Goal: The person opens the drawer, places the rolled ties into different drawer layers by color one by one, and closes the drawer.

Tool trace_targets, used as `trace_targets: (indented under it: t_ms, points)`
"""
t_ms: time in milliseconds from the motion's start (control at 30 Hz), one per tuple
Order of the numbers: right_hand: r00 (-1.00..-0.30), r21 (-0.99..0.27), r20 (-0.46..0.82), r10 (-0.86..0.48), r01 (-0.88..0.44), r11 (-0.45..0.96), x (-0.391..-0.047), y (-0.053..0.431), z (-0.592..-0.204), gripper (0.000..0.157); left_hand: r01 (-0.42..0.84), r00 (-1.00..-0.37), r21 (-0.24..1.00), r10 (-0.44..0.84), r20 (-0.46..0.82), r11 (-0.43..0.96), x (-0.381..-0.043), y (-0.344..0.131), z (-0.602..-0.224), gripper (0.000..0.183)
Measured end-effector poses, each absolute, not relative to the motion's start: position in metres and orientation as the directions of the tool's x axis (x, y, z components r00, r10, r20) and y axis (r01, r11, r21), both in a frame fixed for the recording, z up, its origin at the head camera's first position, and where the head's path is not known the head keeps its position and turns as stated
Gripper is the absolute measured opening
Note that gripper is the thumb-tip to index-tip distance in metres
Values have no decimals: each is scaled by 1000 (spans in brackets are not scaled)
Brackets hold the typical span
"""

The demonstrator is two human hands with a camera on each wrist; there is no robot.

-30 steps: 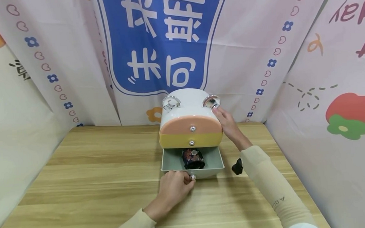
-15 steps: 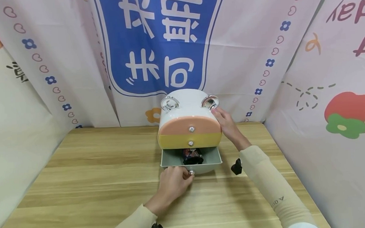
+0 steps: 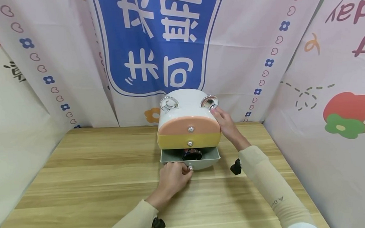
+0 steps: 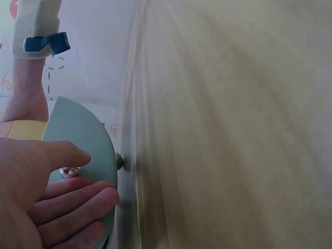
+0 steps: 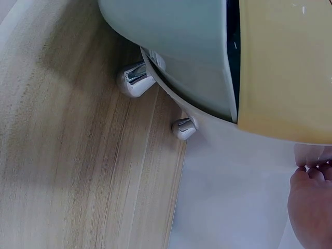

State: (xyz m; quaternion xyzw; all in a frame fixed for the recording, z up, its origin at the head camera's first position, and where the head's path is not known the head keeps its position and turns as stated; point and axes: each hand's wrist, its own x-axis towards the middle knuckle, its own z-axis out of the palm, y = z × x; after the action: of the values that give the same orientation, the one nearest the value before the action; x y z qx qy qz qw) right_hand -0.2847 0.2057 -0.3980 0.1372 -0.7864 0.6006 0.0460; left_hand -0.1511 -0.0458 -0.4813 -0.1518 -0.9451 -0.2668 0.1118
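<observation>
A small rounded drawer cabinet (image 3: pixel 186 103) stands on the table, white with orange and yellow upper drawers. Its grey-green bottom drawer (image 3: pixel 207 163) is partly pulled out. Inside lies a dark, floral-patterned item (image 3: pixel 192 154), mostly hidden by the drawer front and the cabinet; its kind is unclear. My left hand (image 3: pixel 173 178) is at the drawer front, thumb and fingers round the silver drawer knob (image 4: pixel 70 171). My right hand (image 3: pixel 227 125) rests against the cabinet's right side, thumb near the top; in the right wrist view its fingertips (image 5: pixel 314 174) touch the white shell.
Two silver rings (image 3: pixel 210 102) sit on the cabinet top, and silver feet (image 5: pixel 136 79) hold it off the wooden table (image 3: pixel 97 185). A printed cloth (image 3: pixel 229 54) hangs close behind. White printed walls (image 3: pixel 330 148) stand on both sides.
The bottom drawer has slid inward, away from me, with my left hand at its knob. Less of the floral item shows. My right hand stays on the cabinet's side.
</observation>
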Motion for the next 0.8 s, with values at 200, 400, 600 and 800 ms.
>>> trace_targets:
  t_ms: [200, 400, 600, 800]
  points:
    - [-961, -937, 221, -166, -257, 236, -284, 206, -399, 63, 339, -930, 475, 213, 299, 812, -157, -46, -482, 18]
    - [-957, -935, 237, -169, -272, 228, -283, 205, -398, 62, 330, -933, 487, 201, 298, 809, -163, -45, -482, 19]
    - [-957, -935, 233, -171, -269, 233, -283, 205, -397, 63, 311, -942, 495, 195, 272, 811, -169, -44, -480, 14]
    - [-957, -934, 228, -177, -267, 238, -284, 206, -397, 63, 309, -943, 500, 191, 273, 809, -175, -43, -480, 16]
